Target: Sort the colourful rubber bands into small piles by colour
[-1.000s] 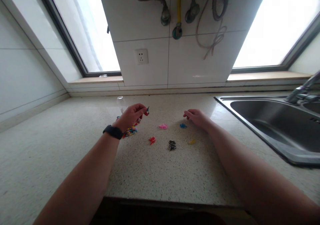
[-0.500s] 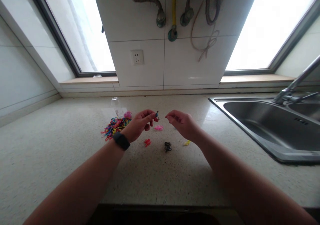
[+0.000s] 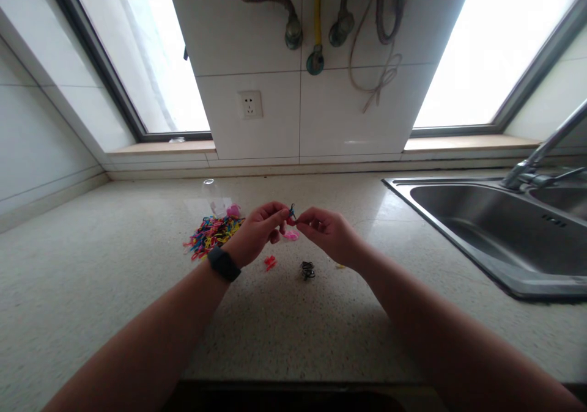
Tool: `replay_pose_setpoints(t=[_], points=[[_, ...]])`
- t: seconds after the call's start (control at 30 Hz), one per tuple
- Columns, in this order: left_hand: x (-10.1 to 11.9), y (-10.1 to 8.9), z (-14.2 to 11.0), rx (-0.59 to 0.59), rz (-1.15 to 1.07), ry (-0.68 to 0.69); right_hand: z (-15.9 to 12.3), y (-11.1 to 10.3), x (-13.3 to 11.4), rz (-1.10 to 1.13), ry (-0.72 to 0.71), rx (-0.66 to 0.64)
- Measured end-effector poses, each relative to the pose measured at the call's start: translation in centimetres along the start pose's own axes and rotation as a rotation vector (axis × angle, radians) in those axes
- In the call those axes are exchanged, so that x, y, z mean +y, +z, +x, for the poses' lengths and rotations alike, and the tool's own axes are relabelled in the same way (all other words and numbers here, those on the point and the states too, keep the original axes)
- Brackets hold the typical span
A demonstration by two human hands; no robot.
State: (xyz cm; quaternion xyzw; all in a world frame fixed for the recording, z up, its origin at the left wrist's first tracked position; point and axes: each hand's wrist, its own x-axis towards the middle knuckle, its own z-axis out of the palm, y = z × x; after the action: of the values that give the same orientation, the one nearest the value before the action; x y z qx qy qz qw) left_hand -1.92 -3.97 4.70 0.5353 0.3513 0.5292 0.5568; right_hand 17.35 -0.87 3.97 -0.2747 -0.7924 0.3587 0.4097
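Observation:
My left hand (image 3: pixel 262 228), with a dark watch on the wrist, pinches a small bunch of rubber bands (image 3: pixel 291 211) in blue, black and red. From the right, my right hand (image 3: pixel 326 231) meets the bunch, thumb and forefinger closed at its edge on what looks like a band. Below the hands, several red bands (image 3: pixel 270 263) and several black bands (image 3: pixel 307 270) lie in separate little piles. Pink bands (image 3: pixel 290 235) show just under my fingertips. A few yellow bands (image 3: pixel 340 266) are mostly hidden behind my right wrist.
Beside my left wrist is a large mixed heap of coloured bands (image 3: pixel 211 235). A clear plastic cup (image 3: pixel 210 193) and a pink item (image 3: pixel 233 211) are behind it. The steel sink (image 3: pixel 458 241) with its tap (image 3: pixel 527 170) takes up the right of the counter (image 3: pixel 137 228).
My right hand has moved left and now touches the bunch in my left hand; before, there was a gap between them. The yellow bands have become more covered.

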Motion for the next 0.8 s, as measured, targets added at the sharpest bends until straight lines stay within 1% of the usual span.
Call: replay_pose_setpoints(t=[0.37,0.8], points=[[-0.4,0.1,0.1,0.000,0.020,-0.008,0.1,0.0,0.1,-0.001,0.017,0.032],[-0.4,-0.2,0.2,0.031,0.013,-0.017,0.3,-0.5,1.4,-0.049,0.029,0.065]])
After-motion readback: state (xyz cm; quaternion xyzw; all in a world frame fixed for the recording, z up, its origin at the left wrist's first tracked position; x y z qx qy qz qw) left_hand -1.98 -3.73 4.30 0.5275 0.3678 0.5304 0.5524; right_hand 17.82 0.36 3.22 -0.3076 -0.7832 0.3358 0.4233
